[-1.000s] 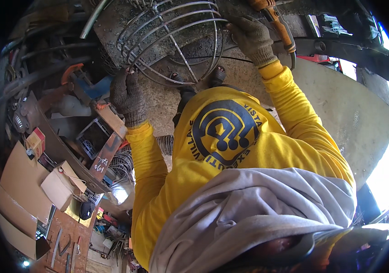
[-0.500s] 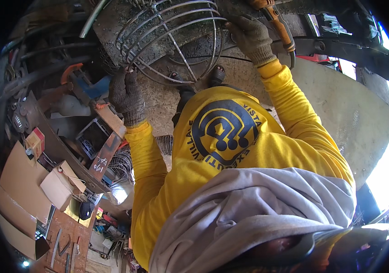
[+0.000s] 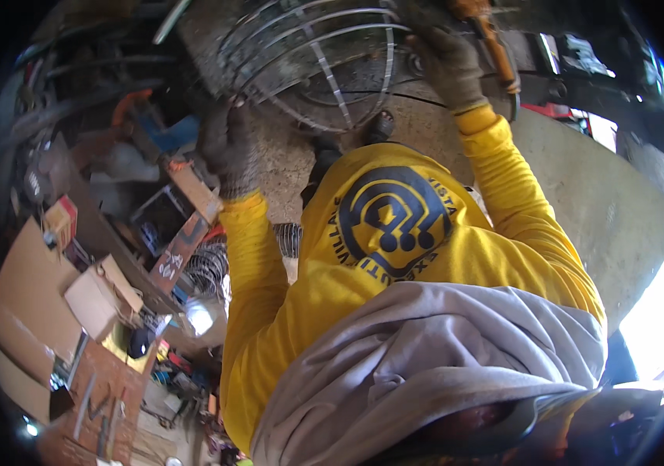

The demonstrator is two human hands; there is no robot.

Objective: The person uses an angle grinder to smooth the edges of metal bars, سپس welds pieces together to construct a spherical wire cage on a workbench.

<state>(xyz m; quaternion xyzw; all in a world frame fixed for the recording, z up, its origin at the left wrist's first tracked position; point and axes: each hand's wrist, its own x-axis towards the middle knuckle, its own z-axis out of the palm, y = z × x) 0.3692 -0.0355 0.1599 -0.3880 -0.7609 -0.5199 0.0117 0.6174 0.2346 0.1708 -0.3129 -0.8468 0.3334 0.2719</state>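
A rounded cage of bent metal rods stands over the dark metal work surface, its open ribs curving toward me. My left hand, in a dark knitted glove, is closed at the cage's left edge, with fingertips and thumb at the rod ends. My right hand, gloved alike, is closed on the cage's right edge; its fingers are dark and partly blurred. Just right of that hand lies an orange power tool with a long body.
A loose metal rod juts out at the upper left. Cardboard boxes and a reddish-brown bench with metal strips stand at the left. Coiled wire lies below my left forearm. A large pale sheet spreads at the right.
The view has shifted, so cage, hands and tool appear slightly farther right, with the cage and hands a little higher. Both hands stay at the cage's edges.
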